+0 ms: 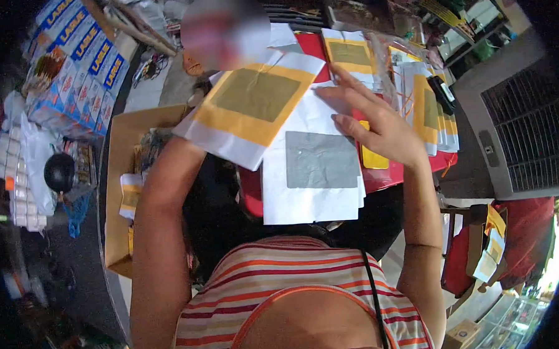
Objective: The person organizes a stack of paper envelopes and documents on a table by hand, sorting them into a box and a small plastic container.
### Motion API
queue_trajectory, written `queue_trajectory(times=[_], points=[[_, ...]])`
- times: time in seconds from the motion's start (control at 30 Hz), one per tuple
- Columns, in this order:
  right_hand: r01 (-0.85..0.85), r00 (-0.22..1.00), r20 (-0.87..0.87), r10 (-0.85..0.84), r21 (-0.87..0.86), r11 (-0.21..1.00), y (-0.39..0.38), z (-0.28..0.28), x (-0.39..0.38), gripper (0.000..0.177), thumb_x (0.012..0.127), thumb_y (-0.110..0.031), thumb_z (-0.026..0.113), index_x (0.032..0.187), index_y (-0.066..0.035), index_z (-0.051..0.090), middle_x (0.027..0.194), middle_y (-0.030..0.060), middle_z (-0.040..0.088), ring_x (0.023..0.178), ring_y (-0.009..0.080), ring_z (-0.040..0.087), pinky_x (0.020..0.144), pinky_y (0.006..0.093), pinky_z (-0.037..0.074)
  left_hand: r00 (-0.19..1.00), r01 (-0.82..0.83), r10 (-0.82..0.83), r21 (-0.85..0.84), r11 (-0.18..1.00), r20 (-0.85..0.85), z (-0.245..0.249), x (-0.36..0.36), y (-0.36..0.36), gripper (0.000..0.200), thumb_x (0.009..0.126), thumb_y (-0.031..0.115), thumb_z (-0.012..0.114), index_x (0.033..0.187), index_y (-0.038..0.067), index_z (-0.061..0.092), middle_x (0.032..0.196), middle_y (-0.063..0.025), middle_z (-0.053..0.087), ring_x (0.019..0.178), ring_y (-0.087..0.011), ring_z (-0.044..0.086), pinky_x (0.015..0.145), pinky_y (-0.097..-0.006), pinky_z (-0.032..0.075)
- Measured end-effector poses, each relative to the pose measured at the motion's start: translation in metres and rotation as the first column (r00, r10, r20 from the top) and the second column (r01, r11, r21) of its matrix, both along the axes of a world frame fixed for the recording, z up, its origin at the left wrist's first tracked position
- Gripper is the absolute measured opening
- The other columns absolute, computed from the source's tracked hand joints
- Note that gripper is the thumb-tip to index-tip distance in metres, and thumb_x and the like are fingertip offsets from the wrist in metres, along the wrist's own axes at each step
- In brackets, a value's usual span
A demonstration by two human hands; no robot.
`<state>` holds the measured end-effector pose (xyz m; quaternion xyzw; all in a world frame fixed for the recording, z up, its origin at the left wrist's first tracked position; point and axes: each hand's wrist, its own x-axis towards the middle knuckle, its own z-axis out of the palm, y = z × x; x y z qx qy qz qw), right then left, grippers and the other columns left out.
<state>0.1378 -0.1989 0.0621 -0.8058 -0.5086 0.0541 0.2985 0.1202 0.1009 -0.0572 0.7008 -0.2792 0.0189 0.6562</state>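
Observation:
A white sheet with an orange band and a dull gold rectangle (pixel 257 95) is held up at the left, tilted. My left hand (pixel 196 119) is at its left edge, with the fingers mostly hidden behind the sheet. White sheets bearing a grey rectangle (pixel 322 159) lie stacked in front of me, over the edge of a red surface (pixel 385 177). Above the upper right part of this stack is my right hand (pixel 377 120), its fingers spread and holding nothing. Under that hand's wrist lies a yellow object (pixel 374 150).
More orange-banded sheets (pixel 351 51) lie at the back, with others (pixel 429 105) at the right beside a black object (pixel 441 94). A cardboard box (pixel 115 200) stands left, below stacked cartons (pixel 90 45). Another box (pixel 488 246) is at the right. A person is partly visible beyond the sheets.

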Motion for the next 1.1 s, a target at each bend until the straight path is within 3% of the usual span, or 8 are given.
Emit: queue_trajectory(times=[0.27,0.5,0.8,0.83,0.87,0.9,0.93,1.1], points=[[0.072,0.924,0.371,-0.097,0.081,0.994,0.021,0.025,-0.035,0.059,0.077,-0.006,0.07,0.133,-0.004,0.051,0.149,0.0154,0.042,0.129,0.0371,0.048,0.107,0.0439,0.039,0.985,0.013,-0.088,-0.448,0.894,-0.146,0.027,-0.004,-0.013,0.045,0.098,0.021,0.054,0.141,0.008,0.047,0.141,-0.0095,0.05,0.128,-0.0202,0.051,0.108,-0.0337,0.041],[-0.083,0.857,0.502,0.117,-0.091,0.992,0.06,0.016,-0.054,0.039,0.079,-0.001,0.065,0.117,-0.006,0.061,0.118,0.0098,0.062,0.1,0.0303,0.059,0.088,0.0396,0.049,0.897,-0.259,0.164,0.189,0.947,0.411,0.062,-0.012,-0.013,0.045,0.098,0.021,0.053,0.141,0.008,0.046,0.141,-0.0099,0.05,0.126,-0.0209,0.051,0.108,-0.0356,0.041],[0.048,0.967,0.225,-0.115,0.283,0.958,0.057,0.005,-0.037,0.017,0.088,-0.002,0.06,0.105,-0.001,0.063,0.102,0.0143,0.066,0.092,0.0311,0.066,0.079,0.0365,0.053,0.512,-0.737,-0.156,0.525,0.425,0.845,0.039,0.002,0.003,0.044,0.099,0.021,0.053,0.141,0.008,0.046,0.14,-0.0103,0.05,0.124,-0.0217,0.052,0.109,-0.0379,0.041],[0.153,0.977,0.1,-0.187,0.28,0.948,0.053,0.011,-0.038,0.015,0.093,-0.004,0.056,0.107,0.001,0.061,0.099,0.0139,0.068,0.092,0.0237,0.068,0.082,0.0344,0.052,0.848,-0.196,0.001,0.314,0.929,0.529,-0.01,0.032,0.018,0.042,0.098,0.022,0.053,0.137,0.007,0.049,0.136,-0.011,0.053,0.119,-0.0219,0.055,0.104,-0.0375,0.045],[0.23,0.973,-0.094,-0.21,0.354,0.907,0.051,0.005,-0.029,0.015,0.098,-0.007,0.054,0.109,0.003,0.059,0.097,0.012,0.069,0.094,0.0169,0.067,0.084,0.0318,0.052,0.972,0.231,-0.208,-0.325,0.917,0.105,-0.035,0.061,0.034,0.04,0.098,0.023,0.054,0.133,0.006,0.051,0.132,-0.0117,0.056,0.113,-0.0221,0.058,0.1,-0.0371,0.048],[0.247,0.958,-0.25,-0.143,0.458,0.854,0.051,0.003,-0.022,0.016,0.1,-0.009,0.052,0.108,0.004,0.058,0.1,0.0118,0.069,0.096,0.017,0.067,0.087,0.0311,0.052,0.974,0.057,-0.143,0.416,0.908,0.178,-0.019,0.093,0.052,0.045,0.094,0.029,0.055,0.133,0.008,0.051,0.132,-0.0128,0.057,0.114,-0.0225,0.059,0.098,-0.0408,0.05],[0.279,0.92,-0.389,-0.053,0.552,0.786,0.051,0.001,-0.014,0.017,0.102,-0.01,0.05,0.107,0.004,0.057,0.103,0.0116,0.069,0.097,0.0171,0.067,0.089,0.0303,0.051,0.95,-0.205,-0.144,0.901,0.382,0.277,0.005,0.112,0.061,0.05,0.091,0.036,0.057,0.133,0.01,0.052,0.131,-0.0139,0.059,0.116,-0.0228,0.06,0.096,-0.0444,0.051],[0.311,0.911,-0.411,0.005,0.697,0.647,0.018,0.009,0.002,0.021,0.101,-0.009,0.045,0.113,0.004,0.057,0.123,0.0246,0.061,0.117,0.0291,0.061,0.103,0.0386,0.046,0.898,-0.404,0.3,0.872,0.276,0.321,0.054,0.025,0.009,0.056,0.085,0.026,0.065,0.137,0.013,0.049,0.138,-0.0127,0.051,0.129,-0.0312,0.048,0.096,-0.0465,0.049]])
